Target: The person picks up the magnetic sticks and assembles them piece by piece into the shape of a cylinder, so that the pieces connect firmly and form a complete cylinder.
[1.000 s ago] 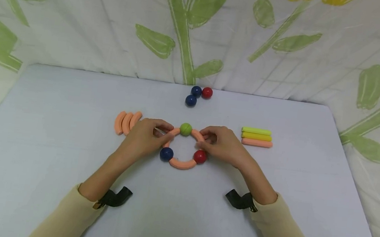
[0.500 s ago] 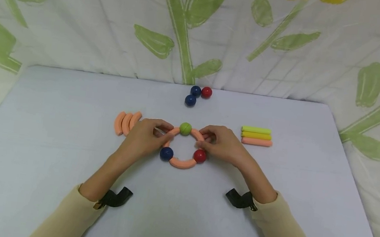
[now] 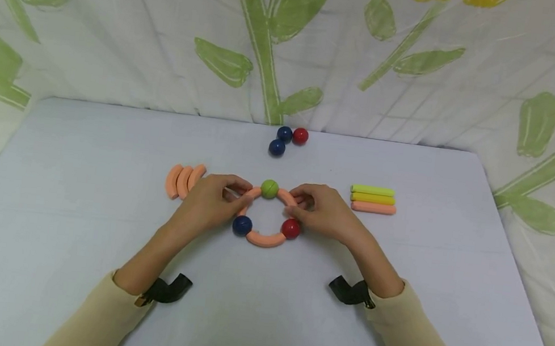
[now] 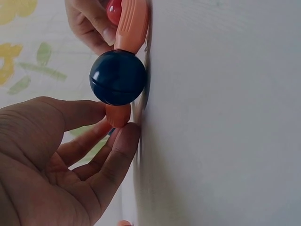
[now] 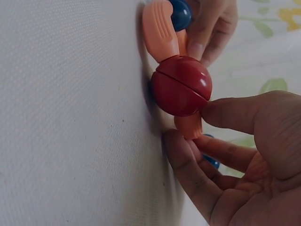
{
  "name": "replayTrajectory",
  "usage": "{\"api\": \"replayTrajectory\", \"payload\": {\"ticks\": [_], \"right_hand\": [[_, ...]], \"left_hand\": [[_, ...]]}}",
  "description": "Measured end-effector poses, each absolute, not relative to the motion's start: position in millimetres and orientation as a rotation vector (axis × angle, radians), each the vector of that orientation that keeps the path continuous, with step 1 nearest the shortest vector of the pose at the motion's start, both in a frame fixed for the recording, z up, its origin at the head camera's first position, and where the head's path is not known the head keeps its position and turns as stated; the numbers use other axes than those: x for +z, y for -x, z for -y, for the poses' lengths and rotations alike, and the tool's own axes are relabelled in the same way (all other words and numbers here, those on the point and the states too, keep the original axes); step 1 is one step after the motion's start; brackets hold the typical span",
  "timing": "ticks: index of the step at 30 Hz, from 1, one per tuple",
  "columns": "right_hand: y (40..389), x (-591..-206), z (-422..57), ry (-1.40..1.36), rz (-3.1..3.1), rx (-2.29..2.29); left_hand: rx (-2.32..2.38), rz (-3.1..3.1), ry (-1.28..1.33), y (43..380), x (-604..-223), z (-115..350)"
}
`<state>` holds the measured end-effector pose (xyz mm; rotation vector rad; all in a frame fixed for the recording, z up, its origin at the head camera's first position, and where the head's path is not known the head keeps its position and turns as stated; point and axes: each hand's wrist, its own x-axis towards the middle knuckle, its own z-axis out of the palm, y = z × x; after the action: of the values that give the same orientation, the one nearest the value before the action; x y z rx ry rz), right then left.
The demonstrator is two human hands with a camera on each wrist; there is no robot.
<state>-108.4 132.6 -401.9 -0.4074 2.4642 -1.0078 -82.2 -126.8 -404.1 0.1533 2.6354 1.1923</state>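
A ring of three curved orange sticks and three balls lies on the table in the head view: a green ball (image 3: 269, 188) at the far side, a blue ball (image 3: 242, 226) near left, a red ball (image 3: 290, 229) near right. My left hand (image 3: 209, 202) pinches the left curved stick (image 4: 118, 115) between thumb and fingers, just beyond the blue ball. On the other side my right hand (image 3: 326, 213) pinches the right curved stick (image 5: 189, 126) beside the red ball. The near curved stick (image 3: 266, 241) joins the blue and red balls, untouched by either hand.
Behind the ring, near the table's far edge, sit two loose blue balls (image 3: 277, 148) and a loose red ball (image 3: 300, 136). Three spare curved orange sticks (image 3: 183, 182) lie left of my left hand. Straight green, yellow and orange sticks (image 3: 373, 199) lie at the right.
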Motion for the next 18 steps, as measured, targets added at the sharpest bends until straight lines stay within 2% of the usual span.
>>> {"api": "replayTrajectory", "payload": {"ticks": [18], "right_hand": [[108.3, -398.9, -135.3, 0.386, -2.467, -1.004]], "left_hand": [[1.129, -2.581, -0.116, 86.6, -404.4, 131.7]]}}
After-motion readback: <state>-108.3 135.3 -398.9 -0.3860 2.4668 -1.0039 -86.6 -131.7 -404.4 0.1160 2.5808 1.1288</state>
